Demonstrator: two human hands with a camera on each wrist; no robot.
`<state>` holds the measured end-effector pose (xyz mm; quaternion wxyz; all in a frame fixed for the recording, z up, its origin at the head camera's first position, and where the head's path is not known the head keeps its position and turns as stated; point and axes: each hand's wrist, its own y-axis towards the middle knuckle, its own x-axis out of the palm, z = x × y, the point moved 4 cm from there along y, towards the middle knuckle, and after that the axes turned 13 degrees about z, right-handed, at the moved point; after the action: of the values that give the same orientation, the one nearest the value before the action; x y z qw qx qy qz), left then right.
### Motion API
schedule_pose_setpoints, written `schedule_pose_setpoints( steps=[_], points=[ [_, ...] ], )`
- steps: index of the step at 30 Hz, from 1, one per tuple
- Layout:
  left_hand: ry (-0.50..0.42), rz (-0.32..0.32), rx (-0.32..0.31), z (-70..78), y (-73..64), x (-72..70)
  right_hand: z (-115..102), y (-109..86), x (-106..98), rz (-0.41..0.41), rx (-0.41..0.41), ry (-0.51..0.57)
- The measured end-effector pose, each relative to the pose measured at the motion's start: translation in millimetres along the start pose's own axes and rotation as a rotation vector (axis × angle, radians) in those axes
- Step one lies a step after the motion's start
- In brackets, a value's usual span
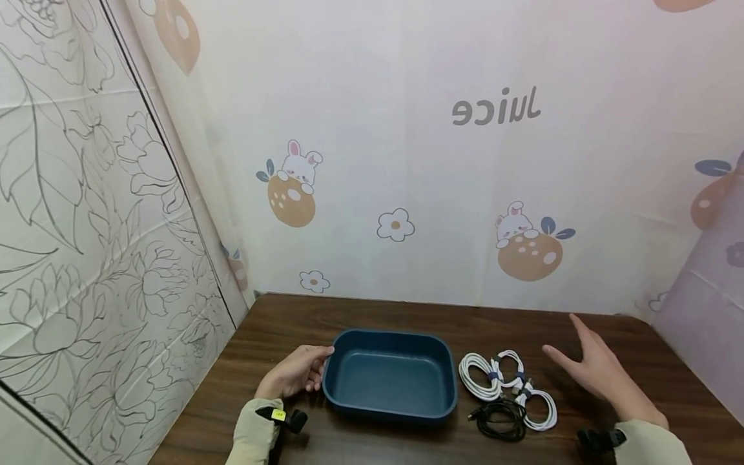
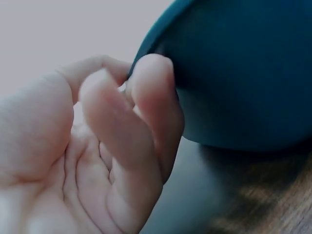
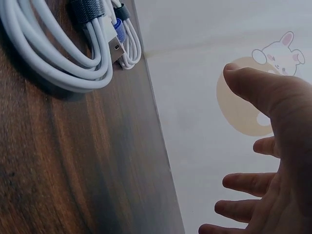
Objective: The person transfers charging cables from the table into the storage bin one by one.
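Observation:
A dark blue rectangular tray with rounded corners stands on the brown wooden table. My left hand pinches its left rim between thumb and forefinger; the other fingers curl below, beside the outer wall. Right of the tray lie several coiled cables: white ones bound with dark and blue straps, and a black one at the front. To the right of these coils hovers my right hand, thumb and fingers spread, holding nothing. The right wrist view shows a white coil with a metal USB plug.
Behind the table hangs a pale curtain with rabbit and fruit prints. A floral sheet covers the left side. Each wrist bears a small black camera, the left one at the table's front left.

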<state>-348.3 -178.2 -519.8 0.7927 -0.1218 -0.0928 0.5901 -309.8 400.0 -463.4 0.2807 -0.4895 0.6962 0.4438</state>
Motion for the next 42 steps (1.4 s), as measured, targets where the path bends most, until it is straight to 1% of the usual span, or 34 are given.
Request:
schedule_pose_setpoints(
  steps=[8,12,15,18,22,30,35,42],
  points=[
    [0.049,0.049,-0.023,6.6,-2.1,2.1,2.5,-3.3,-0.3,-0.002,0.009,-0.005],
    [0.094,0.079,-0.009,11.4,-4.5,4.8,2.8,-4.6,0.1,-0.001,0.004,0.0],
    [0.112,0.086,0.001,15.0,-5.1,7.7,2.7,-5.1,0.0,0.001,0.006,0.001],
    [0.119,0.074,0.009,17.7,-4.5,10.2,1.7,-4.9,0.3,-0.005,0.01,0.005],
    [0.136,0.04,0.036,19.0,-2.8,12.3,-0.8,-3.4,0.8,-0.016,0.012,0.006],
    [0.136,0.001,0.065,15.6,-1.5,11.1,-6.6,-0.2,2.7,-0.026,0.005,-0.001],
    [0.141,-0.043,0.078,14.8,-1.0,12.6,-7.8,-2.4,8.6,-0.051,-0.001,0.007],
    [0.155,-0.07,0.08,15.2,-2.0,11.9,-10.1,-5.4,19.0,-0.066,-0.024,0.041]
  ],
)
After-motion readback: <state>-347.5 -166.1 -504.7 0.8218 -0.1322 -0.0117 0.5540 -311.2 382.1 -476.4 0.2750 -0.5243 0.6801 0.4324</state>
